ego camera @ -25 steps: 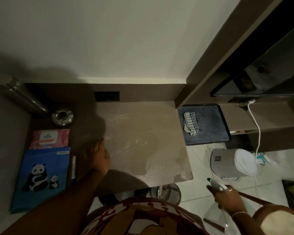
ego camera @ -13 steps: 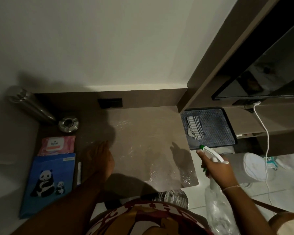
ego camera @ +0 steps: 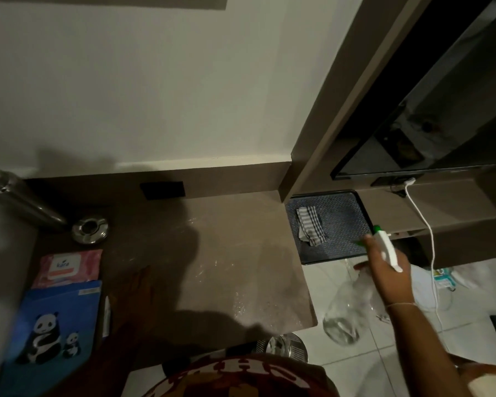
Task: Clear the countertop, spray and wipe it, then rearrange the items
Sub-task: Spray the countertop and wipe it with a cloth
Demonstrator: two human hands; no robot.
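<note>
Off the counter's right edge, my right hand (ego camera: 384, 270) has swung up and outward since half a second ago: it was beside the front right corner and now reaches toward the dark mesh-lined tray (ego camera: 347, 213). Its fingers are wrapped round the neck of the clear plastic spray bottle with a white and green trigger head (ego camera: 344, 319), forefinger stretched along the trigger. The bottle's body hangs tilted over the white tiled floor (ego camera: 355, 365), its nozzle near the tray's front right corner. The arm is extended, wrist high.

My left hand (ego camera: 139, 290) has stayed where it was, lying flat on the brown counter (ego camera: 241, 239) in shadow, fingers straight and pointing toward the wall.

A folded grey striped cloth (ego camera: 309, 226) lies on the tray's left part. The counter's middle and right glisten with wet specks and carry nothing else. Along its left side stand a steel bottle (ego camera: 20, 199) and a round steel dish (ego camera: 90, 230), with a pink wipes pack (ego camera: 69, 267) and a blue panda pouch (ego camera: 52, 325) nearer me. A white cable (ego camera: 430, 253) hangs right of the tray.
</note>
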